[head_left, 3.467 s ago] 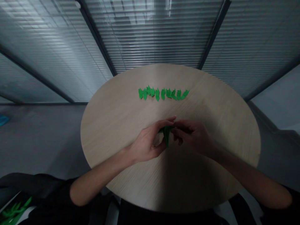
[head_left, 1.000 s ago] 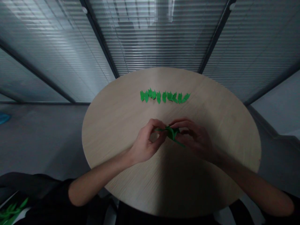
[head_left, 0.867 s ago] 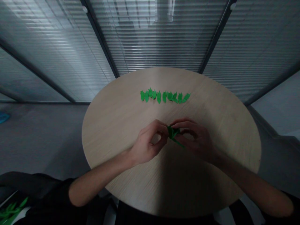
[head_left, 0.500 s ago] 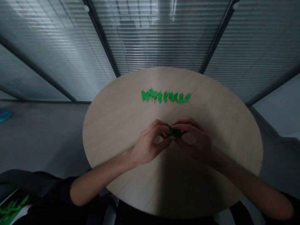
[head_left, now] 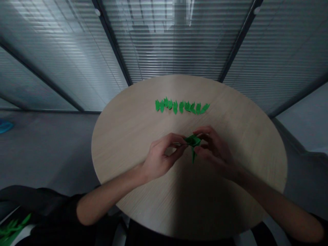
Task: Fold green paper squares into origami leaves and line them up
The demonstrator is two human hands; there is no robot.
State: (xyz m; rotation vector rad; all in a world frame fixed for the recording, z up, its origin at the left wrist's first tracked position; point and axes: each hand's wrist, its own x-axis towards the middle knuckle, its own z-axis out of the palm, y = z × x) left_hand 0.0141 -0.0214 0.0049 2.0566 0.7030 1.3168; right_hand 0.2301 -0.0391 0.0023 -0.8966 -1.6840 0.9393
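Note:
A piece of green folded paper (head_left: 192, 140) is held over the middle of the table, a pointed tip of it hanging down toward me. My left hand (head_left: 164, 153) pinches its left side between thumb and fingers. On the other side my right hand (head_left: 217, 152) has its thumb and fingertips against the paper, with the index finger raised over its upper edge. Part of the paper is hidden by the fingers. Farther back, a row of small green folded paper pieces (head_left: 175, 107) with pointed ends lies on the table.
The round wooden table (head_left: 123, 136) stands before a wall of glass panels with blinds (head_left: 174, 51). Green strip-like pieces (head_left: 15, 227) lie in a container at the lower left. A blue object (head_left: 5, 126) is on the floor at far left.
The green folded paper has turned and spread, so its top and a downward point now show. My right fingers have moved apart around it; my left hand stays at its left side.

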